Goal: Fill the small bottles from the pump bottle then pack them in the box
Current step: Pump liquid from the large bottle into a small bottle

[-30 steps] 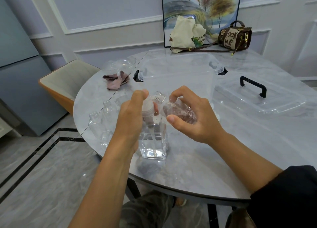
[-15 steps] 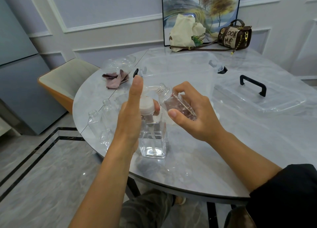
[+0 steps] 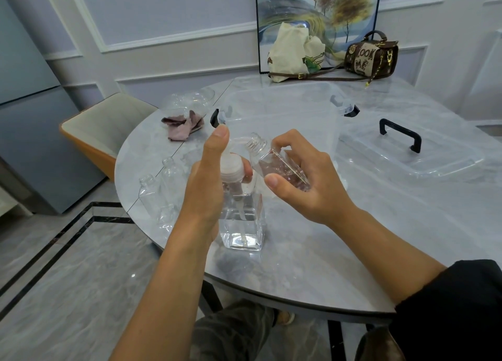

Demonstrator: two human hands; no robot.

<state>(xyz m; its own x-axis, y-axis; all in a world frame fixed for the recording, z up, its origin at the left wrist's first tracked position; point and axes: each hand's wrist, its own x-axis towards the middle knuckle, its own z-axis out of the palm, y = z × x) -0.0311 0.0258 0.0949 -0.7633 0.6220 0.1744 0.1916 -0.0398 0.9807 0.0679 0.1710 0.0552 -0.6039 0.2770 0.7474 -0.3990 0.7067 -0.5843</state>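
Note:
A clear square pump bottle (image 3: 242, 222) stands on the marble table near its front edge, partly full of clear liquid. My left hand (image 3: 209, 178) wraps its neck, thumb raised above the white pump head (image 3: 231, 168). My right hand (image 3: 307, 178) holds a small clear bottle (image 3: 274, 162) tilted, its threaded mouth at the pump's spout. Several empty small bottles (image 3: 152, 195) stand to the left by the table edge. The clear box (image 3: 282, 111) sits behind my hands, open.
The box's clear lid with a black handle (image 3: 400, 135) lies at the right. A crumpled pink cloth (image 3: 183, 126) and clear plastic packaging (image 3: 190, 100) lie at the back left. Two bags (image 3: 369, 56) lean by a painting at the far edge. A chair (image 3: 106, 127) stands left.
My left thumb has lifted off the pump head, which has risen. The small bottle in my right hand stays tilted at the spout, slightly raised.

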